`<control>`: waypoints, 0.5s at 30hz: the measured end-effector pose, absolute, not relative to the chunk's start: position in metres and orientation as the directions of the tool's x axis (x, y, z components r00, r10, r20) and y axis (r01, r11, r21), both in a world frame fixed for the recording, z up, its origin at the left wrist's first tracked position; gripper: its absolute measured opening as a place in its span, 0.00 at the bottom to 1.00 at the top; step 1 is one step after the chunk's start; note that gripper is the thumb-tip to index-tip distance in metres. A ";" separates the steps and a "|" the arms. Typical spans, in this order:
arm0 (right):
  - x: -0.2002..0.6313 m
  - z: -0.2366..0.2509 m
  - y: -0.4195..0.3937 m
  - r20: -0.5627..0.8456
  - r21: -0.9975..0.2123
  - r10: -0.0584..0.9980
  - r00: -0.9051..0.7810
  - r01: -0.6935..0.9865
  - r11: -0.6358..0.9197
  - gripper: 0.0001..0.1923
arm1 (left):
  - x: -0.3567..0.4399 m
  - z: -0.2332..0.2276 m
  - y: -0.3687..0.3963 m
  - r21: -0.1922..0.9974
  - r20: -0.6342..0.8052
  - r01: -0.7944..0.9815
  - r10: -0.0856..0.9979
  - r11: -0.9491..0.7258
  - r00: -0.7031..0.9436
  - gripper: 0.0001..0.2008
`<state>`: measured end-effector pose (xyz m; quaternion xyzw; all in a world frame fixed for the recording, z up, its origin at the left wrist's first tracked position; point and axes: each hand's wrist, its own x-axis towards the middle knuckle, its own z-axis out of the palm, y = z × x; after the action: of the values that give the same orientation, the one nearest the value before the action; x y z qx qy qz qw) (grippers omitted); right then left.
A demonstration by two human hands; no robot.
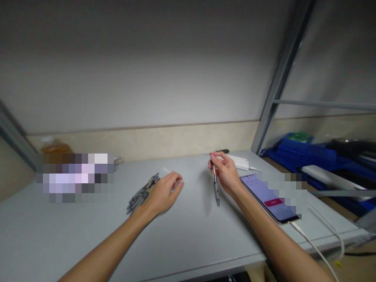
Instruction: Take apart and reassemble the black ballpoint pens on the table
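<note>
My right hand (225, 170) is raised a little over the grey table (188, 235), pinching a pen (216, 188) near its upper end. The pen has a clear and dark barrel and points down toward me. My left hand (165, 192) rests at the table's middle, loosely curled, with a gap between thumb and fingers and nothing seen in it. Right beside it lies a pile of several similar pens (142, 194), partly covered by that hand.
A lit phone (268, 199) lies by my right forearm, a white cable (311, 243) plugged in. Behind are a white box-like device (239, 162) and a black-handled screwdriver (223, 151). A bottle (55, 147) stands back left. Blue bins (296, 150) sit beyond the metal frame (272, 94).
</note>
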<state>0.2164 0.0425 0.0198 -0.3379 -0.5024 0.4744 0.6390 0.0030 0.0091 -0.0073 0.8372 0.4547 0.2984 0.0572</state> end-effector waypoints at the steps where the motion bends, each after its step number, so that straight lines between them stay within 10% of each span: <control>1: 0.216 0.020 0.043 0.323 -0.907 0.946 0.037 -0.273 0.320 0.16 | 0.003 -0.007 0.009 0.367 0.440 0.728 0.797 -0.580 0.413 0.09; 15: 0.216 0.022 0.043 0.337 -0.897 0.940 0.054 -0.285 0.338 0.15 | 0.002 -0.009 0.010 0.340 0.413 0.739 0.798 -0.582 0.439 0.09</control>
<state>0.2159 0.0430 0.0216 -0.3278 -0.4993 0.4730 0.6477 0.0022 0.0103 -0.0094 0.8464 0.4539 0.2732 0.0542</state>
